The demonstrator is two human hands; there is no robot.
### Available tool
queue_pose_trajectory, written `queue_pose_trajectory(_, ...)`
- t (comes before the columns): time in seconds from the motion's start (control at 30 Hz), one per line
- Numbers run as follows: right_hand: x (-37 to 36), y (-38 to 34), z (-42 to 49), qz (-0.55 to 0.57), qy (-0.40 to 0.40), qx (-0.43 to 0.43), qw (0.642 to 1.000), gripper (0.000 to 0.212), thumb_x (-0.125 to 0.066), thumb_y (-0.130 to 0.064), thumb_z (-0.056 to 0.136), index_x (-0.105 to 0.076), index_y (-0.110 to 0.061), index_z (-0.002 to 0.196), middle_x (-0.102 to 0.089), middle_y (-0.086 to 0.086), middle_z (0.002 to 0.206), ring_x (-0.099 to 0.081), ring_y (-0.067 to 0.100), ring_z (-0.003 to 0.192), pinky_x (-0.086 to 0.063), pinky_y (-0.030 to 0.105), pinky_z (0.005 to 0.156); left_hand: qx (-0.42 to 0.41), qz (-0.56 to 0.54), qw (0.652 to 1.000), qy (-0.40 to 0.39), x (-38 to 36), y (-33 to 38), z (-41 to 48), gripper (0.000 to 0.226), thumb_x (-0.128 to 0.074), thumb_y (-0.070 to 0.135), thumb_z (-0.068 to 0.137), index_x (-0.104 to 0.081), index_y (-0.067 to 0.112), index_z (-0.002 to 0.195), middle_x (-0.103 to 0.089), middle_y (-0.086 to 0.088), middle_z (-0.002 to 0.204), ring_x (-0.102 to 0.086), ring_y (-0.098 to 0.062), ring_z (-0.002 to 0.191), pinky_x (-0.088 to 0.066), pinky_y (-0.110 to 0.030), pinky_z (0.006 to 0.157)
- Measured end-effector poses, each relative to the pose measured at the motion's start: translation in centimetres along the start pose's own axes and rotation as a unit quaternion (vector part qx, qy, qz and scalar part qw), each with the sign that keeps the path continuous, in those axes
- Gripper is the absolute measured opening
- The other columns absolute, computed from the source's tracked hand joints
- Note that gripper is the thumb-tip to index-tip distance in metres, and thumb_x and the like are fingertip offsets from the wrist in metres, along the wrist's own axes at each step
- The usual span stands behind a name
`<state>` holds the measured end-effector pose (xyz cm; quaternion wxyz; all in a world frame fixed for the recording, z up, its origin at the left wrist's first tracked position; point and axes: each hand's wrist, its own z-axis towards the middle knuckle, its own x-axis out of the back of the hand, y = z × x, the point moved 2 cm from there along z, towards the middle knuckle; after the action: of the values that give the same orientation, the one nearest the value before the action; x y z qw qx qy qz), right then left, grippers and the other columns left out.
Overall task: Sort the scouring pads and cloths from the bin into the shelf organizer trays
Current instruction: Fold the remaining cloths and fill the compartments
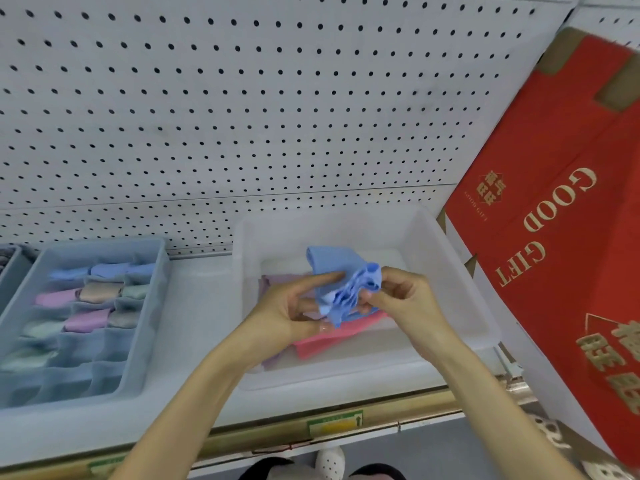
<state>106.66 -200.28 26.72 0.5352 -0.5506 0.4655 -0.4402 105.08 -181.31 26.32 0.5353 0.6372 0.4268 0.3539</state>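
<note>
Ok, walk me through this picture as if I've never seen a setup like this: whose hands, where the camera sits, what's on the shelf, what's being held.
There is no machine here. A person wears one wide-angle camera on the head, looking forward and down, so the two arms reaching in from the bottom are their own.

The left hand and right hand together grip a crumpled blue cloth, held above a clear plastic bin. In the bin lie a pink cloth and something purple beneath it.

To the left on the same shelf sits a blue-grey organizer tray split into small compartments. Several at the back already hold folded cloths in blue, pink, tan and green; the nearer ones look empty.

Behind is a white pegboard wall, and a red gift box leans at the right.
</note>
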Motion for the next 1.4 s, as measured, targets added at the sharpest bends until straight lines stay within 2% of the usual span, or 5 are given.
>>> queue_pose_trajectory(0.23,-1.4,1.3,-0.3,0.027,0.068,-0.046,0.996,0.032,-0.068,-0.026,0.077,-0.070,0.000,0.096,-0.073,0.012,0.091,-0.070,0.022,0.083,-0.057,0.037,0.080,-0.012,-0.118,0.962,0.245,-2.4,-0.3,0.8,0.010,-0.071,0.004,0.082,-0.070,0.014,0.079,-0.063,0.013,0.056,-0.057,-0.003,0.055,-0.045,-0.024,0.062)
queue_pose_trajectory(0.43,-2.1,1.8,-0.6,0.077,0.134,-0.060,0.986,0.038,-0.070,-0.032,0.072,-0.071,0.004,0.086,-0.071,0.020,0.084,-0.068,0.029,0.081,-0.054,0.039,0.083,-0.016,-0.164,0.931,0.326,-3.1,-1.3,1.1,0.034,-0.073,0.003,0.080,-0.045,0.010,0.062,-0.047,0.003,0.055,-0.043,-0.016,0.057,-0.035,-0.030,0.062)
queue_pose_trajectory(0.67,-1.3,2.1,-0.7,0.106,0.150,-0.103,0.978,0.024,-0.071,-0.001,0.080,-0.057,-0.008,0.098,-0.064,0.026,0.086,-0.066,0.029,0.084,-0.055,0.042,0.079,-0.001,-0.250,0.943,0.218,-3.0,-1.5,1.1,0.054,-0.070,-0.005,0.080,-0.052,0.017,0.125,-0.073,-0.007,0.107,-0.070,-0.023,0.097,-0.057,-0.028,0.073)
queue_pose_trajectory(1.13,0.2,2.8,-0.4,0.070,-0.193,-0.163,0.965,0.044,-0.066,-0.010,0.085,-0.056,-0.010,0.128,-0.065,0.012,0.122,-0.061,0.028,0.115,-0.050,0.043,0.096,0.018,-0.035,0.992,0.121,-2.2,-1.0,-0.6,0.031,-0.062,-0.006,0.086,-0.069,0.021,0.100,-0.075,0.008,0.092,-0.068,-0.005,0.089,-0.053,-0.019,0.077)
queue_pose_trajectory(1.4,-2.3,3.1,0.2,0.158,-0.186,-0.131,0.961,0.027,-0.063,0.005,0.077,-0.067,-0.013,0.098,-0.070,0.005,0.098,-0.065,0.018,0.093,-0.052,0.027,0.075,0.035,-0.106,0.984,0.139,0.2,-2.2,-3.0,0.029,-0.055,-0.007,0.090,-0.065,0.000,0.117,-0.071,-0.011,0.109,-0.067,-0.018,0.093,-0.054,-0.025,0.071)
